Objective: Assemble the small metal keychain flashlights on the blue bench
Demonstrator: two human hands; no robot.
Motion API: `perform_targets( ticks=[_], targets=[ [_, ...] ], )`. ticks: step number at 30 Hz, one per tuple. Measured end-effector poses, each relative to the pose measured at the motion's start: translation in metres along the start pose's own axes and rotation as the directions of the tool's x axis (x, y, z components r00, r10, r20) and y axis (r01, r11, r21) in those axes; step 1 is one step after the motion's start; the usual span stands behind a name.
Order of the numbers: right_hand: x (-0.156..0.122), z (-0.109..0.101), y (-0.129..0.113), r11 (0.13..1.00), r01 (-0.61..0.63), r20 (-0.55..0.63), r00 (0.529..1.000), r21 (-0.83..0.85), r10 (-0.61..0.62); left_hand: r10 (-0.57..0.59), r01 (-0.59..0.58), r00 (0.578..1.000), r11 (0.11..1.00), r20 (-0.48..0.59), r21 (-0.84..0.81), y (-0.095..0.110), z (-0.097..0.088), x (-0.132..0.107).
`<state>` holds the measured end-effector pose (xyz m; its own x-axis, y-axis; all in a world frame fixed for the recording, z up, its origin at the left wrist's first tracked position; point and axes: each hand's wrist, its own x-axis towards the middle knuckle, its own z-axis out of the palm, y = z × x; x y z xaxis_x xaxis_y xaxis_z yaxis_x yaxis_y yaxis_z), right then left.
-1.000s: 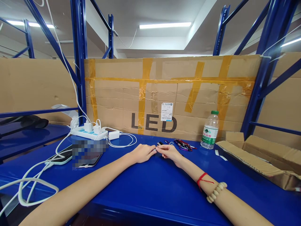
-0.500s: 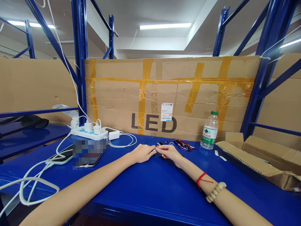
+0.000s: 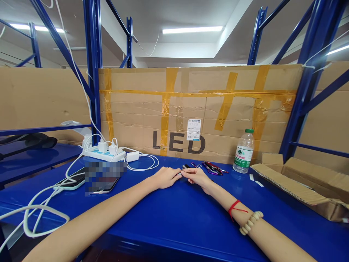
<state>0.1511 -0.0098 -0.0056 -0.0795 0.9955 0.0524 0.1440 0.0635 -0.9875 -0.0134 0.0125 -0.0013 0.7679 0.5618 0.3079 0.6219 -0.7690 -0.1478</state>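
Note:
My left hand [image 3: 167, 177] and my right hand [image 3: 195, 175] meet at the fingertips low over the blue table [image 3: 174, 214]. Between their pinched fingers a small pale, shiny piece shows, too small to name, and both hands appear closed on it. Just beyond my right hand lie small dark pieces [image 3: 185, 166], partly covered by its fingers. A cluster of small purple, red and black metal-looking items [image 3: 214, 168] rests behind them to the right, with a little loop-shaped item [image 3: 196, 165] at its left.
A water bottle [image 3: 243, 153] with a green cap stands back right, beside an open cardboard box [image 3: 297, 185]. On the left are a power strip [image 3: 105, 154], loose white cables [image 3: 43, 209] and phones [image 3: 107, 187]. A large cardboard panel [image 3: 136, 112] closes off the back.
The view has shifted very slightly. Both hands keep the same place and the same pinch.

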Motion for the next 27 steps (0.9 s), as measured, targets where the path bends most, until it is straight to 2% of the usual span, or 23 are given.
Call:
perform_targets(
  ticks=[27],
  targets=[
    [0.0029, -0.0005, 0.0033, 1.000, 0.011, 0.009, 1.000, -0.004, -0.011, 0.001, -0.001, 1.000, 1.000, -0.004, 0.013, -0.0008, 0.0005, -0.0002]
  ],
)
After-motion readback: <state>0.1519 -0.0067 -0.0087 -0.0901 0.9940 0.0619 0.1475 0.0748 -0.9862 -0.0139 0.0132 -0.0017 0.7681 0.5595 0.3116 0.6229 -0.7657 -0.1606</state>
